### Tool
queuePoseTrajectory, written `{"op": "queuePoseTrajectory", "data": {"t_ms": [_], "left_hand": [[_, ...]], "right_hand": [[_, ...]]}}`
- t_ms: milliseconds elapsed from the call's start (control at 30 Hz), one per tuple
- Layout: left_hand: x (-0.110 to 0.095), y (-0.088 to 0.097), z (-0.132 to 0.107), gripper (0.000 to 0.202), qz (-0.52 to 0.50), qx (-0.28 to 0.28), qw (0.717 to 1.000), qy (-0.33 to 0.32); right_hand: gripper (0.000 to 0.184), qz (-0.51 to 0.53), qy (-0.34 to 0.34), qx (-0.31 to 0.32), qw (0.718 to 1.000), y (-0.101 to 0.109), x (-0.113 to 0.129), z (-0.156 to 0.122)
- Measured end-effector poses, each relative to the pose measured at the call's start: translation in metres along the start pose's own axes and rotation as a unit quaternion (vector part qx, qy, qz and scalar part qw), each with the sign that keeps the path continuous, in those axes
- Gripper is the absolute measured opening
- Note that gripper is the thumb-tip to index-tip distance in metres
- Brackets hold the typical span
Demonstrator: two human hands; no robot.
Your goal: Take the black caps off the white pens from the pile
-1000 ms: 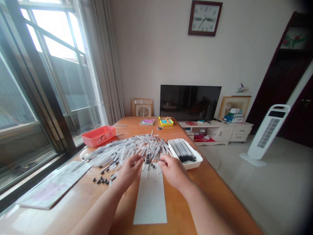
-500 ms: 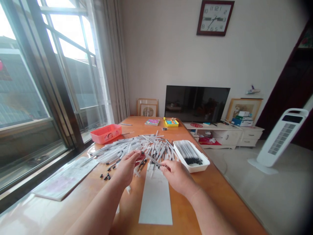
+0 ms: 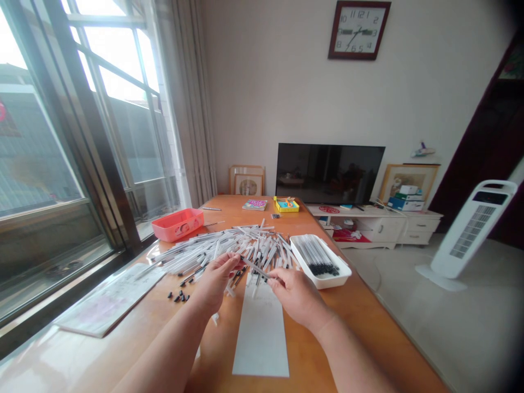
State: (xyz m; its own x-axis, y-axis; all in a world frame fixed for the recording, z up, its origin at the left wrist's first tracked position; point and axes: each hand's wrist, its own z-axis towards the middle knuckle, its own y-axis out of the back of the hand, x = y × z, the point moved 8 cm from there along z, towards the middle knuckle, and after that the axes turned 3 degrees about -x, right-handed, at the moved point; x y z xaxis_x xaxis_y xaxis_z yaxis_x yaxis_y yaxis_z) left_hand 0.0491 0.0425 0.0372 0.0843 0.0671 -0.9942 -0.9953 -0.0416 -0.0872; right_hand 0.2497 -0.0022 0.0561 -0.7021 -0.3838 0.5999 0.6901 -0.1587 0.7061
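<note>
Between my two hands is a slim pen (image 3: 256, 267) with a clear barrel, slanting down to the right. My left hand (image 3: 223, 274) pinches its upper end, where a dark part shows at the fingertips. My right hand (image 3: 292, 289) is closed on the lower end. Just beyond my hands spreads a loose pile of clear pen barrels and caps (image 3: 216, 245). Under the pen lies a long white paper strip (image 3: 262, 333). To the right stands a white tray (image 3: 333, 281) holding a neat row of pens with black ends (image 3: 317, 256).
Several small black caps (image 3: 179, 296) lie left of my left hand. A pink plastic basket (image 3: 177, 226) stands at the table's left edge, with a thin booklet (image 3: 110, 300) nearer me. Farther back are a colourful book (image 3: 254, 205) and a yellow box (image 3: 286, 205).
My left fingertips have closed a little further over the pen's dark end. Otherwise the hands, the pile and the tray stay almost where they were.
</note>
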Motion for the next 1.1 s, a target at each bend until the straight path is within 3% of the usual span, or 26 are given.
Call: {"op": "queuePoseTrajectory", "data": {"t_ms": [533, 933, 1000, 1100], "left_hand": [[-0.007, -0.002, -0.001, 0.035, 0.026, -0.005, 0.999, -0.041], [-0.008, -0.002, -0.002, 0.030, -0.003, 0.018, 1.000, -0.015], [-0.006, -0.001, -0.001, 0.030, -0.008, 0.014, 1.000, -0.015], [-0.003, 0.001, 0.001, 0.029, -0.011, 0.004, 1.000, -0.013]], "right_hand": [[0.010, 0.052, -0.015, -0.056, 0.997, 0.003, -0.004, 0.004], [0.041, 0.116, -0.035, 0.003, 0.993, -0.006, -0.004, 0.004], [0.036, 0.140, -0.043, 0.003, 0.989, -0.009, -0.007, 0.004], [0.015, 0.195, -0.063, 0.001, 0.979, -0.015, -0.013, 0.005]]}}
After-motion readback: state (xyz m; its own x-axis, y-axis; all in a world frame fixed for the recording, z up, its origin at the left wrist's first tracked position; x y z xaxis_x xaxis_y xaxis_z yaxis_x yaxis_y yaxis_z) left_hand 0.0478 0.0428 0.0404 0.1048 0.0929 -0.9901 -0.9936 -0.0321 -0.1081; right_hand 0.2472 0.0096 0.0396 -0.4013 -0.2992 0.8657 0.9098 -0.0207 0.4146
